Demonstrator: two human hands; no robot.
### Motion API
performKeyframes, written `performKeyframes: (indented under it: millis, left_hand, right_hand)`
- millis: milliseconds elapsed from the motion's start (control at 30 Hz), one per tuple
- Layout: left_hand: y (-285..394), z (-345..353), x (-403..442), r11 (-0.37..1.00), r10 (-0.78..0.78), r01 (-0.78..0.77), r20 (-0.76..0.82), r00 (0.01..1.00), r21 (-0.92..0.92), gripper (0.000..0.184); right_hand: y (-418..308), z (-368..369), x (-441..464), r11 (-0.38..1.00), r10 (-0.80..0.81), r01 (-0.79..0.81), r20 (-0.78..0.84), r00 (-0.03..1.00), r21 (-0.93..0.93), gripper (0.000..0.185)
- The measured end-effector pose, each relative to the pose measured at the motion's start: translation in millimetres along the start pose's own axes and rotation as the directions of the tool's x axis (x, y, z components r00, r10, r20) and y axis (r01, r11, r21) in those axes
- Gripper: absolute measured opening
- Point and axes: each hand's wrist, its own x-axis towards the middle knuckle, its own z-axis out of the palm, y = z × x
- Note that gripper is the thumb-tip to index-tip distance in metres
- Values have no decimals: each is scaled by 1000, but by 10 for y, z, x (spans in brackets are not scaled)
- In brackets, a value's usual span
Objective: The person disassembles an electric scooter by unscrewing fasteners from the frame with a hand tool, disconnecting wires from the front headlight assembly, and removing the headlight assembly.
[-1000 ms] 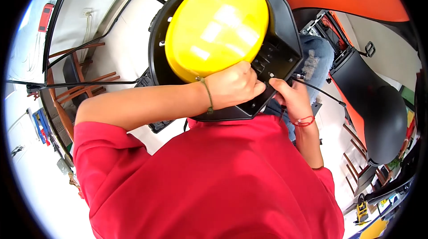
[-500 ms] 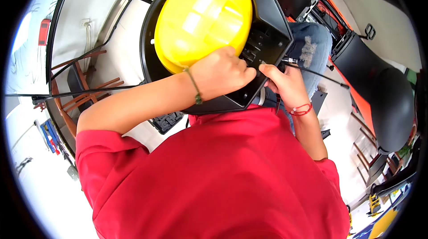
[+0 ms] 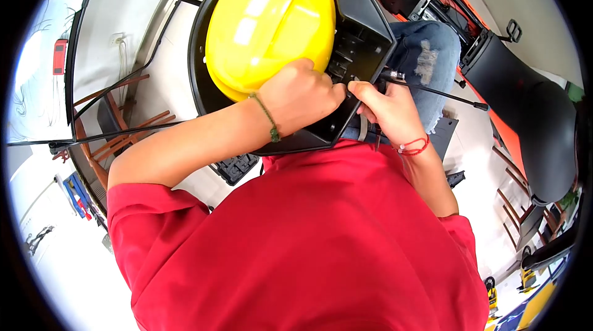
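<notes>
A black rounded housing lies across my lap, with a smooth yellow helmet-shaped piece inside it. My left hand, a green cord at its wrist, is closed in a fist over the housing's lower part, against the yellow piece; what its fingers hold is hidden. Close beside it, my right hand, with a red string bracelet, pinches at the housing's right edge; something small, too hidden to name, is between thumb and fingers. A thin black rod with a metal fitting sticks out past the right hand.
An orange and black vehicle with a black seat stands at the right. Wooden chairs are at the left, below a framed clear panel. A black tool case lies on the floor under my left arm.
The view has shifted, so the housing and both hands appear further left and higher. Both hands stay closed at the same part of the housing, close together.
</notes>
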Motion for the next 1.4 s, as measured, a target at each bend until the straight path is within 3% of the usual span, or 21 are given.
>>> performKeyframes:
  millis: [67,167,667,767,833,867,933,967,1033,1133,1167,1200,1267,1300,1333,1400]
  left_hand:
    - [-6,-32,15,999,-12,13,36,999,-37,7]
    - [-5,-47,32,999,-31,32,65,997,-21,7]
    - [18,40,17,995,-89,90,-40,995,50,5]
    - [-8,-16,-45,999,-31,35,-146,989,24,7]
    - [35,-215,-159,963,-202,171,-141,969,-210,11]
    - [28,-304,-237,962,-200,167,-141,970,-217,11]
    - [-8,-472,-424,769,-432,340,-49,900,-541,16]
    - [-9,-553,-514,765,-437,342,-49,898,-546,16]
    - [26,-657,-662,253,-577,638,416,703,-727,14]
    - [157,-512,-775,128,-588,597,424,689,-792,12]
    - [194,-430,-795,205,-617,601,375,692,-772,11]
    - [220,-364,-804,192,-617,595,376,692,-780,11]
    - [255,-248,-812,610,-575,519,117,810,-599,12]
    - [268,-218,-813,640,-571,530,119,813,-556,14]
    - [299,-165,-813,620,-581,531,118,806,-577,14]
    - [260,-164,-820,682,-569,498,41,822,-536,13]
  right_hand:
    - [-18,30,-25,996,-22,24,-26,999,81,23]
    - [-24,24,-15,999,-22,22,-12,1000,49,19]
    - [20,15,-14,997,-63,63,-16,998,47,17]
    - [-10,-20,-52,998,-30,30,5,1000,55,16]
    - [14,-50,-70,997,-17,18,-17,1000,74,17]
    - [37,-58,-75,996,-6,9,-34,999,94,17]
    - [136,-164,-23,997,40,-40,-2,999,66,17]
    - [137,-170,-27,991,16,-10,-47,999,132,18]
    - [190,-241,-8,989,5,9,-93,996,146,22]
    - [166,-283,-38,994,39,-22,-168,985,104,26]
    - [163,-320,-59,999,52,-51,-169,984,8,34]
    - [146,-364,-98,998,58,-60,-173,983,-5,34]
    - [111,-481,-187,949,99,-125,-104,990,-288,41]
    - [99,-565,-233,880,146,-162,-70,987,-446,47]
    - [-48,-651,-467,807,205,-118,86,975,-579,46]
    - [-115,-668,-620,800,307,-172,145,941,-575,43]
